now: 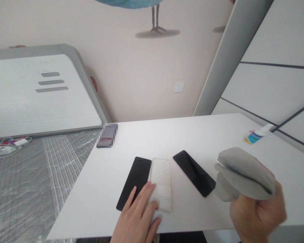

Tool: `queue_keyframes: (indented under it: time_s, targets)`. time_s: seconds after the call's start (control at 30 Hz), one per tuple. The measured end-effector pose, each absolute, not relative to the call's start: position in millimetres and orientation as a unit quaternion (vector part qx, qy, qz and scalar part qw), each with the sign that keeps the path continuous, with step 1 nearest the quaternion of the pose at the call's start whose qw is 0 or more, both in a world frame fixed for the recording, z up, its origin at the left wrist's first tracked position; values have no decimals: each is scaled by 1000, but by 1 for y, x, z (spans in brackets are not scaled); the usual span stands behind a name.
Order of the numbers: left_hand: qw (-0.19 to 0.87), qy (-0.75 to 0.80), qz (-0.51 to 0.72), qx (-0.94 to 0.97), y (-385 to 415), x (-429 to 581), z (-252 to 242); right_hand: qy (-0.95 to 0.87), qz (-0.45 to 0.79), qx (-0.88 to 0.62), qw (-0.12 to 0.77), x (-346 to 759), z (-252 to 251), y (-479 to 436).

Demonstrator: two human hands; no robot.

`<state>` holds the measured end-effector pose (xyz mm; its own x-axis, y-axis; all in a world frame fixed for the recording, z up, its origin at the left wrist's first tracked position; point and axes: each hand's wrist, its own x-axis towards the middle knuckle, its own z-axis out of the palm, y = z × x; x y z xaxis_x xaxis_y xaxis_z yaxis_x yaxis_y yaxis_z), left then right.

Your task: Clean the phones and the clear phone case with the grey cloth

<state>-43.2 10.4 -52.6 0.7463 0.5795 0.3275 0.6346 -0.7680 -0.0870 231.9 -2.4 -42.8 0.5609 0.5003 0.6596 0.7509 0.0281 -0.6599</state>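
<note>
My left hand [138, 217] lies flat on the white table [192, 135], fingers spread over the near end of a black phone [134, 180] and a clear phone case [162, 184] lying side by side. A second black phone [194, 172] with a pinkish edge lies face up to the right, at an angle. My right hand [258, 214] is raised just above the table's near right, closed on a folded grey cloth [244, 175], next to that second phone.
A small bottle with a blue label [255, 135] lies at the table's far right. A blurred dark card-like object [107, 135] sits at the far left corner. A bed with a grey mattress [27, 182] and cables [10, 144] lies left; a wall socket [179, 86] is behind.
</note>
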Motion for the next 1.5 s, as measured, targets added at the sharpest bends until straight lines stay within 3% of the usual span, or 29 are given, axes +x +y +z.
queue_keyframes:
  time_s: [0.07,0.17,0.27,0.37,0.47,0.6,0.7,0.83,1.03,1.13,1.3,1.43,1.5]
  targets:
    - [113,-341,-172,-917,5,-46,-59,-609,-92,-590,522,215,-44,0]
    - [136,-356,-225,-897,-3,-48,-72,-807,-47,-470,354,191,-53,6]
    - [157,-352,-244,-890,-11,-48,-86,-874,28,-430,224,184,-66,13]
    - [144,-386,-277,-868,-18,-48,-94,-892,3,-417,175,192,-75,20]
    - [139,-400,-309,-852,-22,-50,-94,-889,-65,-421,166,197,-79,24]
    - [191,-380,-248,-871,-22,-51,-91,-918,-61,-358,159,189,-73,11]
    - [210,-426,-269,-838,-25,-43,-93,-938,-68,-304,153,186,-66,-1]
    - [138,-463,-346,-804,-28,-30,-97,-911,-91,-369,160,186,-63,-8]
    - [-1,-450,-455,-768,-31,-29,-104,-918,-94,-343,176,185,-69,-13]
    - [-9,-457,-439,-774,-33,-31,-104,-878,-137,-421,181,187,-70,-12]
    - [-1,-458,-428,-779,-34,-31,-99,-927,-84,-324,170,184,-69,-16]
    - [-23,-484,-404,-776,-36,-31,-98,-890,-96,-405,185,184,-68,-16]
    - [-23,-481,-401,-779,-37,-31,-99,-905,-92,-363,202,183,-67,-16]
